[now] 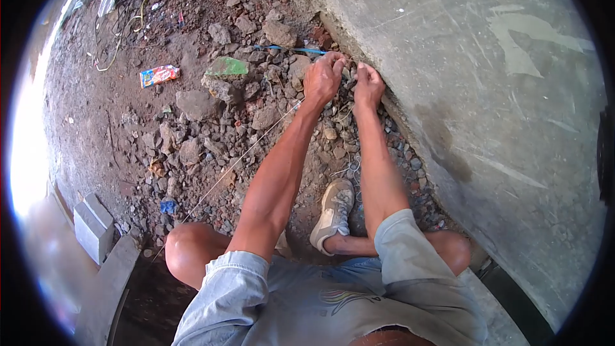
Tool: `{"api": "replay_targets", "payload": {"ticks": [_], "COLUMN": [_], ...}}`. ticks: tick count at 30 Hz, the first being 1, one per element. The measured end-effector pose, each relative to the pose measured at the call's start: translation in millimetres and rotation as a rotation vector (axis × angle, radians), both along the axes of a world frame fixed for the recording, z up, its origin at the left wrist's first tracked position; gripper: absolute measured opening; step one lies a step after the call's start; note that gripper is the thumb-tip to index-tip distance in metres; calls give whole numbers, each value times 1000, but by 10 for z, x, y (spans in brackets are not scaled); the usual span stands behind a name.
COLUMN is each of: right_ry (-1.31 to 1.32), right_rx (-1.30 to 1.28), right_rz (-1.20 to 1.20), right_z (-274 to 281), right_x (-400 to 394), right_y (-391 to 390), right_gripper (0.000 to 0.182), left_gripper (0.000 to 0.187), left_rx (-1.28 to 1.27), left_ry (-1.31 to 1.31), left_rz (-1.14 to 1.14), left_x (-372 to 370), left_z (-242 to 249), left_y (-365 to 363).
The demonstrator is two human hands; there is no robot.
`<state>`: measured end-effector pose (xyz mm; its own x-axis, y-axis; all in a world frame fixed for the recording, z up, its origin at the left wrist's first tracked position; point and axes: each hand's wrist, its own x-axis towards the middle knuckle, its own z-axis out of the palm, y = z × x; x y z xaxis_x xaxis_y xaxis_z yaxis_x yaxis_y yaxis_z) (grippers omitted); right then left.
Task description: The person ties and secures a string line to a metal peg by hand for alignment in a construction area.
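My left hand (323, 78) is closed, its fingertips pinched together by the edge of the concrete slab (500, 83). Close beside it, my right hand (369, 88) is also closed, thumb and finger pressed together. What either hand holds, if anything, is too small to make out. A thin blue strip (282, 48) runs over the stones up to the back of my left hand, where it disappears from sight. Below my left wrist, a taut pale string (237, 161) stretches down to the lower left. Small stones lie under both hands.
Rubble and larger rocks (197, 105) cover the soil. A green shard (228, 66) and a red-and-blue wrapper (159, 75) lie to the left. Grey blocks (93, 227) stand at lower left. My shoe (334, 214) rests between my arms.
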<state>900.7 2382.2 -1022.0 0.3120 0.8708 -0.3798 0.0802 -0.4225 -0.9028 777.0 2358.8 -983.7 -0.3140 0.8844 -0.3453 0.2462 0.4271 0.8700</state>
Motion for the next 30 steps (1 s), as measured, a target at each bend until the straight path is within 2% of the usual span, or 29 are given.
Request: {"api": "replay_targets", "payload": {"ticks": [3, 6, 10, 14, 15, 18, 25, 30], "right_ry": [74, 264, 219, 386, 338, 267, 450, 524], "right_rx": [-62, 85, 87, 53, 62, 81, 45, 48], "right_rz": [-195, -295, -214, -236, -207, -235, -404, -413], "right_z": [24, 182, 100, 87, 76, 60, 129, 47], "right_x": [-176, -392, -303, -251, -233, -252, -422, -400], "right_y": [-87, -50, -13, -140, -125, -32, 71, 71], "right_gripper": [30, 30, 33, 34, 34, 34, 30, 28], "left_gripper": [28, 28, 30, 30, 29, 29, 28, 27], "left_rx": [-12, 7, 8, -10, 5, 45, 110, 63], "left_ry": [11, -6, 18, 35, 33, 33, 26, -57], "left_rz": [-25, -39, -33, -37, -17, 22, 28, 34], "left_x": [67, 159, 233, 322, 334, 336, 281, 277], "left_z": [66, 62, 85, 51, 26, -33, -50, -21], "left_y": [53, 123, 248, 261, 254, 281, 369, 350]}}
